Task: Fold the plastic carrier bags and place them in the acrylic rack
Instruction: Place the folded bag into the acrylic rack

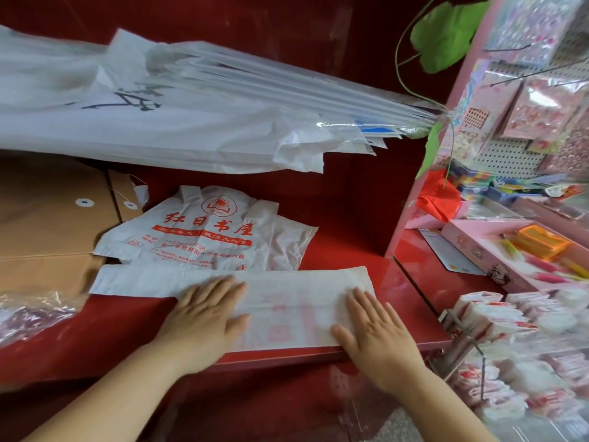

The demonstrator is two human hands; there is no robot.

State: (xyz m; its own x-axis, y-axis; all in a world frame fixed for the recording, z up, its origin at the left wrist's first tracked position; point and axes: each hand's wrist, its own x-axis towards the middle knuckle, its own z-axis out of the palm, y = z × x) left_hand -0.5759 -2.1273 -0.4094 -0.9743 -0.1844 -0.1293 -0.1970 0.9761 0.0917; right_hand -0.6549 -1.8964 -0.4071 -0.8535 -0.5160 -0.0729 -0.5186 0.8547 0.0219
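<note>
A white carrier bag (287, 301), folded lengthwise into a long strip with faint red print showing through, lies along the front of the red counter (366, 224). My left hand (204, 317) presses flat on its middle, fingers straight. My right hand (373, 333) presses flat on its right end near the counter's front edge. Behind the strip lies another white carrier bag (207, 231), unfolded, with red Chinese print and a round logo. At the lower right a clear acrylic rack (459, 339) holds several folded white-and-red bags (497, 317).
A thick stack of white plastic bags (191, 116) overhangs the counter at the back. Brown string-tie envelopes (54, 215) lie at the left, a clear wrapped packet (28, 314) in front of them. Pink shelves (510, 244) with stationery stand at the right.
</note>
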